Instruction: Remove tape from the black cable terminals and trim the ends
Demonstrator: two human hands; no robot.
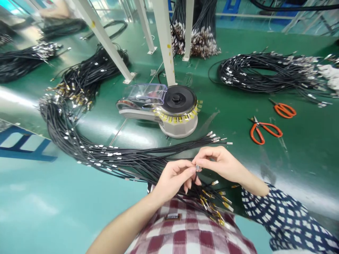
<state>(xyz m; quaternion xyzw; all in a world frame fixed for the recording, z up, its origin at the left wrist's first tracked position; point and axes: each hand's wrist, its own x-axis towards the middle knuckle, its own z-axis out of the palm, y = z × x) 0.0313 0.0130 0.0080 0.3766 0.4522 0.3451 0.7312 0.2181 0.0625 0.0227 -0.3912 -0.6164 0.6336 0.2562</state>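
Note:
Just in front of my body, my left hand (176,176) and my right hand (215,162) meet fingertip to fingertip. Between them is a small silvery connector (197,168) at the end of a black cable, pinched by both hands. Black cables (143,157) run from the left to beneath my hands. Below my hands, cable ends with yellow tape (212,204) hang over the checkered apron. A round tape dispenser (178,113) with yellow strips around its rim stands beyond my hands.
Orange-handled scissors (265,130) and a second orange-handled tool (284,110) lie at the right. A coiled cable bundle (227,76) sits behind them. White metal posts (165,42) rise from the green table (312,148). More cable bundles (92,70) lie at the left.

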